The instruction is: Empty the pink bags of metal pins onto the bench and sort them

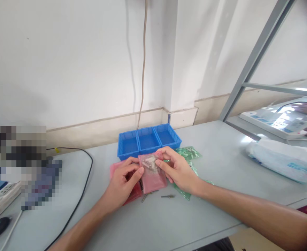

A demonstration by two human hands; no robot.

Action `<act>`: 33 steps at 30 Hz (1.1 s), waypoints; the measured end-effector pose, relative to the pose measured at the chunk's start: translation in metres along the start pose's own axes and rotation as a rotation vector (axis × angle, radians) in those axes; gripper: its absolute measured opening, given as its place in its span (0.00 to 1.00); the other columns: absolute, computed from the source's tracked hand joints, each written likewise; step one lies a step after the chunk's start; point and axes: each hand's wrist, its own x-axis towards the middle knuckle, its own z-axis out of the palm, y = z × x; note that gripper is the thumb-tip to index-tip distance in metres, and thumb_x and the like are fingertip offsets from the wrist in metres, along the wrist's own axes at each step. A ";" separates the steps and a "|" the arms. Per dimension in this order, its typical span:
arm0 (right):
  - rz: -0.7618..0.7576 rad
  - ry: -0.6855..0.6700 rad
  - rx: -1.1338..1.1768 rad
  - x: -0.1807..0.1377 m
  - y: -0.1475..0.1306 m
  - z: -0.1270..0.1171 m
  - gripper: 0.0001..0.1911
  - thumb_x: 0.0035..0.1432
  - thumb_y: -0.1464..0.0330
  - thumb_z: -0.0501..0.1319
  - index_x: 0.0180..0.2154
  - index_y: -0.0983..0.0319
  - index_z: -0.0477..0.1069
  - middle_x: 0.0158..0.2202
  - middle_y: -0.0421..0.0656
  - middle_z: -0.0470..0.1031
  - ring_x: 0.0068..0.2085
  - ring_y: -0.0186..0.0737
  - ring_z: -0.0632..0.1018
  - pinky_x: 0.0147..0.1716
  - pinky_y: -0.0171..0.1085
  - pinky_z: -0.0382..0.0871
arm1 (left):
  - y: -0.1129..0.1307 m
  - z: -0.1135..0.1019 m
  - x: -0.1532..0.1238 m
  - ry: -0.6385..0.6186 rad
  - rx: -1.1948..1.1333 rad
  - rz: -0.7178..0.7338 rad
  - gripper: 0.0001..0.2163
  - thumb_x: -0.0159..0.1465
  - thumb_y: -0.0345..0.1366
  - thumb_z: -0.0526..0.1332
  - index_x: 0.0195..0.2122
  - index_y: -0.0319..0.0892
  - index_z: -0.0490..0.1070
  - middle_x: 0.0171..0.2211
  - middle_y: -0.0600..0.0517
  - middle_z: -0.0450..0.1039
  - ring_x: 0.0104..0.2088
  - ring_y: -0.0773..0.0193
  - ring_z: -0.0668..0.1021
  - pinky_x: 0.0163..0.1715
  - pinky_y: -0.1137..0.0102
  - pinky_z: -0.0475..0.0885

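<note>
At centre frame the left hand (124,181) and right hand (178,169) each pinched the top of the pink bag (152,176), its metal parts apparently inside, while the blue trays (148,150) just above looked unfilled.

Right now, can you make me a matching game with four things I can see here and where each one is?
Things
1. pink bag
2. blue trays
3. green bags
4. metal pin

Places
A. lying alone, nearer the person than both hands
B. in a row just behind the hands
C. pinched between the left hand and the right hand
D. lying flat, partly under the right hand

Pairs: 1-C, 2-B, 3-D, 4-A
</note>
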 end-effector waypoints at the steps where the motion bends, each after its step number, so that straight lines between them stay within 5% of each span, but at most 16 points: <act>1: 0.001 -0.002 0.002 0.000 0.000 0.000 0.12 0.73 0.56 0.61 0.49 0.55 0.67 0.38 0.36 0.75 0.20 0.26 0.65 0.19 0.31 0.60 | 0.001 0.000 0.000 -0.006 0.001 -0.006 0.19 0.78 0.44 0.57 0.30 0.43 0.73 0.43 0.49 0.75 0.44 0.60 0.76 0.48 0.67 0.70; 12: 0.005 -0.004 0.032 0.001 -0.004 0.000 0.12 0.74 0.56 0.61 0.51 0.55 0.67 0.36 0.36 0.73 0.21 0.27 0.64 0.19 0.31 0.57 | 0.004 -0.002 -0.004 0.086 0.021 0.063 0.19 0.77 0.43 0.57 0.32 0.43 0.79 0.49 0.47 0.80 0.47 0.57 0.80 0.51 0.64 0.72; 18: 0.010 0.011 0.093 0.001 -0.001 -0.001 0.16 0.73 0.57 0.63 0.57 0.53 0.65 0.31 0.33 0.66 0.22 0.28 0.62 0.20 0.30 0.56 | 0.004 0.000 -0.011 0.147 -0.042 -0.015 0.16 0.79 0.45 0.53 0.42 0.44 0.77 0.36 0.51 0.79 0.36 0.62 0.79 0.40 0.68 0.74; 21: 0.018 0.009 0.122 0.002 -0.001 -0.002 0.19 0.72 0.56 0.63 0.59 0.52 0.64 0.29 0.31 0.64 0.21 0.29 0.61 0.20 0.30 0.56 | 0.001 0.004 -0.013 0.163 0.000 -0.003 0.12 0.79 0.43 0.54 0.48 0.46 0.75 0.45 0.49 0.80 0.46 0.59 0.80 0.49 0.66 0.75; 26: 0.006 -0.042 0.057 0.003 -0.002 -0.004 0.12 0.73 0.55 0.62 0.46 0.56 0.70 0.28 0.33 0.66 0.24 0.31 0.64 0.23 0.32 0.59 | -0.004 0.008 -0.012 0.111 0.116 0.046 0.13 0.76 0.37 0.58 0.59 0.52 0.75 0.53 0.48 0.78 0.50 0.56 0.79 0.52 0.62 0.74; 30: -0.036 -0.075 -0.048 0.004 -0.004 -0.003 0.17 0.72 0.53 0.63 0.38 0.59 0.72 0.33 0.39 0.72 0.31 0.35 0.71 0.30 0.34 0.66 | -0.003 0.006 -0.009 0.108 0.209 0.076 0.11 0.71 0.34 0.63 0.52 0.51 0.79 0.47 0.48 0.77 0.46 0.55 0.77 0.50 0.61 0.73; 33: 0.026 -0.104 -0.050 0.002 -0.004 -0.003 0.25 0.75 0.49 0.55 0.31 0.59 0.69 0.28 0.38 0.68 0.26 0.34 0.66 0.24 0.33 0.61 | -0.002 0.006 -0.007 0.157 0.201 0.058 0.07 0.74 0.39 0.62 0.44 0.48 0.80 0.41 0.49 0.76 0.42 0.57 0.76 0.46 0.63 0.72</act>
